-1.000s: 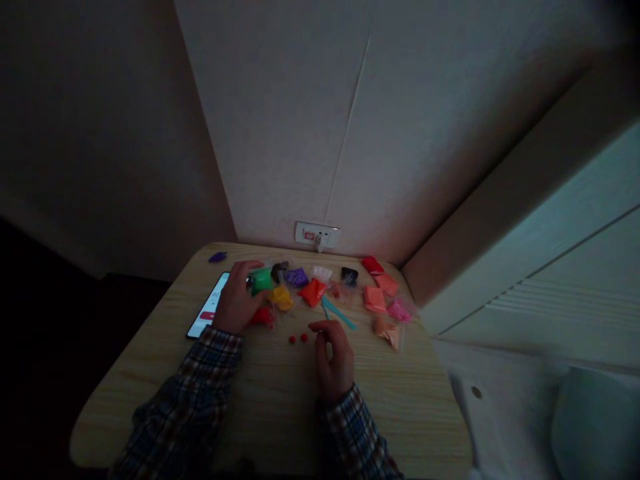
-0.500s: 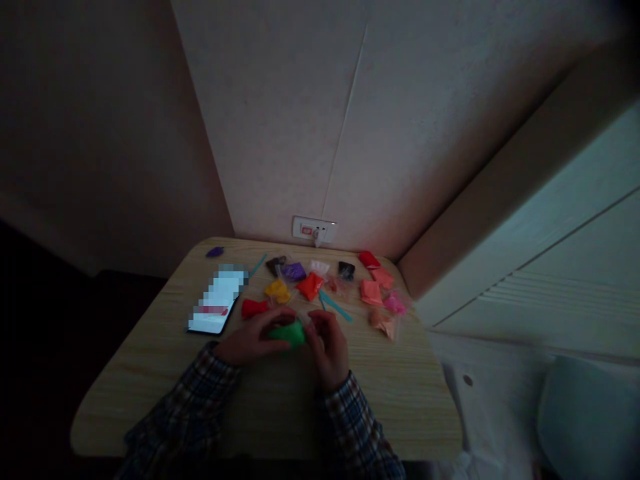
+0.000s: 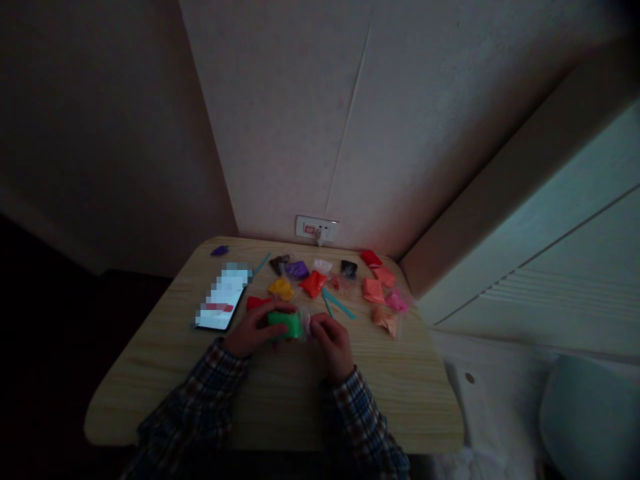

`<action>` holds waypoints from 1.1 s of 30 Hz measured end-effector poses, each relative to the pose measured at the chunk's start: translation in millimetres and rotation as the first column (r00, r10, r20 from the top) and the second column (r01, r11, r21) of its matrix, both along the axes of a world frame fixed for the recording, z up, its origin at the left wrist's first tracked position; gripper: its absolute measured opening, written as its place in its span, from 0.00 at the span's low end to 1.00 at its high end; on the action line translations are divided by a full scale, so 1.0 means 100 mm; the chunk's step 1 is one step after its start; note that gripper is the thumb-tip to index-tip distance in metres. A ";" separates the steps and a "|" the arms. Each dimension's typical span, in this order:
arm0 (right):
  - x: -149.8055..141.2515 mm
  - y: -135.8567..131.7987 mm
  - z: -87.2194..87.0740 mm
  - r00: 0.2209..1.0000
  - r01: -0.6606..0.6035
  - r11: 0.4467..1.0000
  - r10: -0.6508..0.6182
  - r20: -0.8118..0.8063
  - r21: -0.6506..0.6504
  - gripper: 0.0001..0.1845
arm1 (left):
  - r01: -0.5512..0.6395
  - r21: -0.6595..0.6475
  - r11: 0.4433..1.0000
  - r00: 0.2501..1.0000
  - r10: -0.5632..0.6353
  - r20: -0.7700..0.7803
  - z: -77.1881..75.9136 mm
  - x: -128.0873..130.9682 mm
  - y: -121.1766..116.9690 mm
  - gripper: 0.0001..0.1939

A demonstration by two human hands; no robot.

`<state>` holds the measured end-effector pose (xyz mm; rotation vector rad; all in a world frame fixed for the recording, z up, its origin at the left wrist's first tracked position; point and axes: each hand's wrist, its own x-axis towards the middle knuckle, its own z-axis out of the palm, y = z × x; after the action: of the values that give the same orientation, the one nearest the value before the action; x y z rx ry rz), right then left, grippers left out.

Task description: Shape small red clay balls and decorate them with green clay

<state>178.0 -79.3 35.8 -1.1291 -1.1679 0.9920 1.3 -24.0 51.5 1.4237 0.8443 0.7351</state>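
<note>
My left hand (image 3: 254, 329) grips a bag of green modelling clay (image 3: 286, 325) above the front middle of the table, fingers behind it and thumb across its near side. The bag's clear plastic end (image 3: 305, 323) points right. At that end, my right hand (image 3: 332, 341) is closed in a pinch on the plastic edge. Just beyond my left hand lies a red clay bag (image 3: 257, 303), partly hidden by the fingers. A yellow clay bag (image 3: 281, 289) and an orange-red one (image 3: 314, 284) are farther back.
A lit phone (image 3: 223, 300) lies on the wooden table (image 3: 150, 373) at left. Blue-green plastic tools (image 3: 340, 304) rest among several clay bags. Salmon and pink bags (image 3: 397, 300) lie at right. A wall socket (image 3: 317, 229) with a plug is behind the table.
The green bag has turned so more of its face and its clear end show. My right hand has shifted slightly right, its fingers now pinched at the plastic end. The view has moved slightly.
</note>
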 end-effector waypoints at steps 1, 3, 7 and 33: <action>0.00 0.00 0.00 1.000 -0.011 1.000 0.011 -0.009 0.000 0.17 | 0.006 -0.006 1.000 1.000 -0.006 0.009 -0.02 -0.01 0.00 0.17; -0.01 0.00 0.00 0.999 -0.029 1.000 0.029 -0.023 0.001 0.19 | 0.019 -0.011 1.000 1.000 -0.019 0.020 -0.06 -0.02 0.00 0.18; -0.02 0.01 -0.01 0.998 -0.052 0.999 0.052 -0.030 -0.003 0.20 | 0.026 0.025 0.999 1.000 -0.026 0.017 -0.10 -0.03 0.01 0.20; -0.11 -0.05 -0.04 0.872 -0.160 0.952 0.012 0.490 0.262 0.12 | 0.003 0.751 0.660 0.967 0.190 -0.171 -0.21 -0.03 -0.01 0.18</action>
<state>166.9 -83.8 31.8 -1.1181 -1.7233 0.5778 -1.8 -24.9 30.2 2.2649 0.8342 1.0851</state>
